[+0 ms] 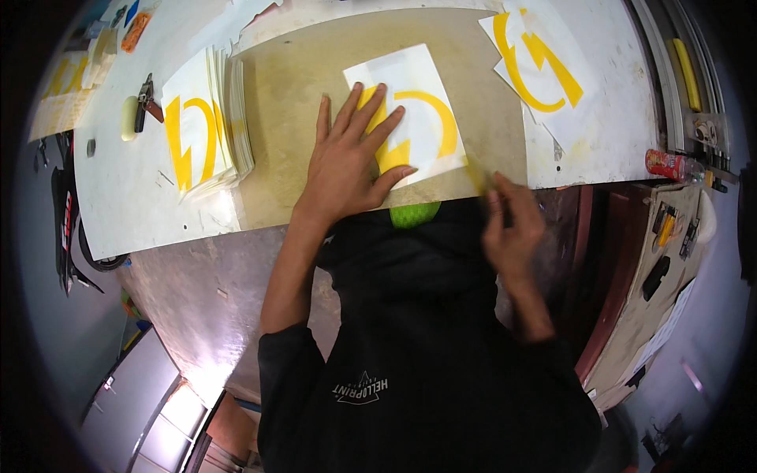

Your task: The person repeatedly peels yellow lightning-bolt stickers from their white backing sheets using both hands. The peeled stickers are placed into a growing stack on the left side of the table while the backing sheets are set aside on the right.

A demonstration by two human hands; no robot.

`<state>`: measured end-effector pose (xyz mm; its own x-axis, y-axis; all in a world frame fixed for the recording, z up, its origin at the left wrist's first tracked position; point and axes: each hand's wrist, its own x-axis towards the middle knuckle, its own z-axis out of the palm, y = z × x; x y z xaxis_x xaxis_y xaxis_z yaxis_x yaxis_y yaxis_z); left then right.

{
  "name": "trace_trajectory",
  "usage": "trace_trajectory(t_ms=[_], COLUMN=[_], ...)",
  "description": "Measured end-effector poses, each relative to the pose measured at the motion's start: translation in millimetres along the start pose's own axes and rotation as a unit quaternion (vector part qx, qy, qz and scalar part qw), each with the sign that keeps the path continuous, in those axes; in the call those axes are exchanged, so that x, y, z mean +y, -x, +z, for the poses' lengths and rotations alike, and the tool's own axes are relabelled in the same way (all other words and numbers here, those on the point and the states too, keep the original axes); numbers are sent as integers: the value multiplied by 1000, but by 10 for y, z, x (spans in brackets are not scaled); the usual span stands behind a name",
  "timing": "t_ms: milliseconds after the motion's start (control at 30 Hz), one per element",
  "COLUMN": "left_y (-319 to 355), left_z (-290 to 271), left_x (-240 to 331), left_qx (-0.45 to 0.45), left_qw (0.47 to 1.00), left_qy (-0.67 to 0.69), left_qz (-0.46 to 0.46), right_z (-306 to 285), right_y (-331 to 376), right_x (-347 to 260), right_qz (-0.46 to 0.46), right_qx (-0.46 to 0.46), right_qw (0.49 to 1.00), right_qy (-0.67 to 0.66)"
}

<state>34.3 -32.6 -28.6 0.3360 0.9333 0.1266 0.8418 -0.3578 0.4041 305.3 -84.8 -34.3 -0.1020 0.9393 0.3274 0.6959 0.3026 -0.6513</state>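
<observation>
The left hand (351,162) lies flat with fingers spread, pressing down a white square sheet with a yellow cut-vinyl symbol (410,118) on the tabletop (300,102). The right hand (512,225), blurred, sits just right of the sheet's lower corner; its grip cannot be told. Left of the left hand stands a stack of matching white-and-yellow sheets (201,126).

— What lies on the tabletop (158,213)?
— A tan mat (300,118) in the middle, with one white sheet (422,87) bearing a yellow shape on it.
— And beside it?
— A stack of like sheets (205,122) to the left, loose ones (544,55) at the far right, a red can (666,164) near the right edge.
</observation>
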Motion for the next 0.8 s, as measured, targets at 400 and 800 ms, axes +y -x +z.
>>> trace_trajectory(t_ms=[400, 800], left_y=[45, 230], left_z=[55, 186], left_x=[-56, 14], left_qx=[43, 142], left_qw=[998, 989], left_qy=[51, -42], left_qz=[-8, -4], right_z=[544, 259], right_y=[-1320, -989], right_x=[205, 27], right_qz=[-211, -267], right_qx=[-99, -205], right_qw=[971, 940], right_qy=[49, -56])
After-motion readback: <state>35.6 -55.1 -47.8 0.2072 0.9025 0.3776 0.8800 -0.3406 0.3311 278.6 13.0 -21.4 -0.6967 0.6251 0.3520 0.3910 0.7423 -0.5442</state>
